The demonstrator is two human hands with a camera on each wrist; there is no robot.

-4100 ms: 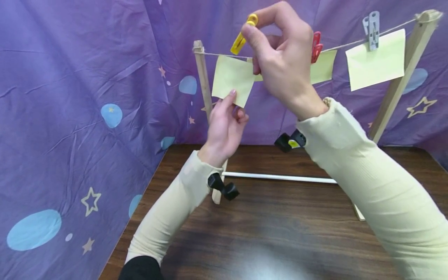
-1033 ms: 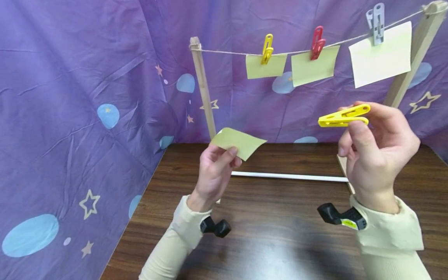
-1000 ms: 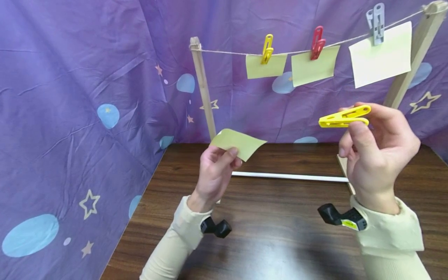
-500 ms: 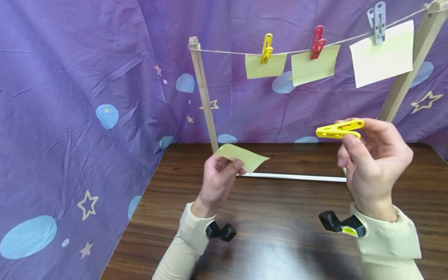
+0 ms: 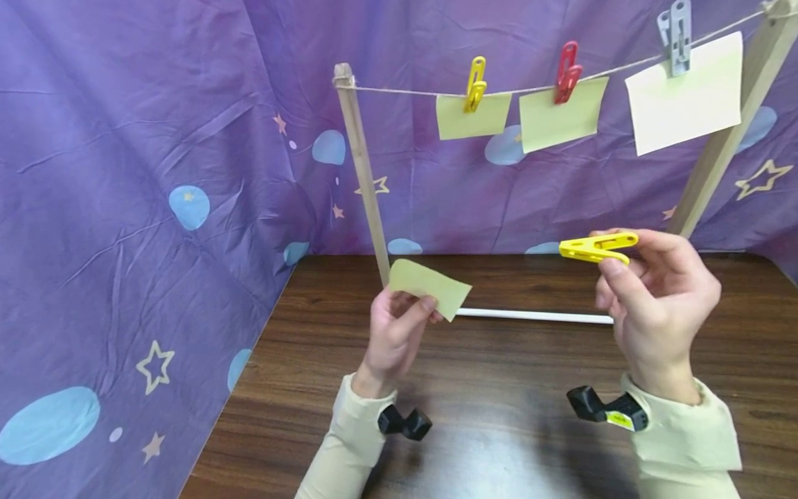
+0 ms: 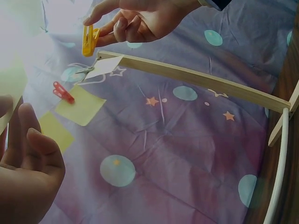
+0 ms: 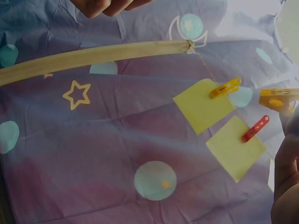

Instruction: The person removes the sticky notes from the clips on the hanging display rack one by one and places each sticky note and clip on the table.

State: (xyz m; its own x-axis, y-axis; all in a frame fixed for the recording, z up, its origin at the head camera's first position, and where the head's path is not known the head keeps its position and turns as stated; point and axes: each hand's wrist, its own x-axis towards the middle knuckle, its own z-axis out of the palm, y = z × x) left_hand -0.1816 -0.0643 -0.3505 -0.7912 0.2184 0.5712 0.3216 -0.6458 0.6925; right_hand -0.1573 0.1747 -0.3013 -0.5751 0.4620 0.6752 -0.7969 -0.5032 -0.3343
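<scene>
My left hand (image 5: 399,333) pinches a yellow-green sticky note (image 5: 430,284) between thumb and fingers, above the table in front of the left post. On the right, my right hand (image 5: 663,305) holds a yellow clothespin (image 5: 597,247) by its handle ends, its tip pointing left. Behind them a string (image 5: 395,91) bears three notes: one under a yellow clothespin (image 5: 475,84), one under a red clothespin (image 5: 567,73), and a paler note (image 5: 686,97) under a grey clothespin (image 5: 676,38). In the right wrist view the held clothespin (image 7: 279,99) shows at the right edge.
Two wooden posts, a left post (image 5: 361,166) and a right post (image 5: 726,145), carry the string. A white rod (image 5: 530,316) runs low between them over the brown table (image 5: 492,388). A purple patterned cloth (image 5: 206,138) hangs behind and to the left.
From beside the string, both hands have come down, still holding the note and the clothespin. Over the last second both sank further, the right hand shifting left and the left hand slightly right.
</scene>
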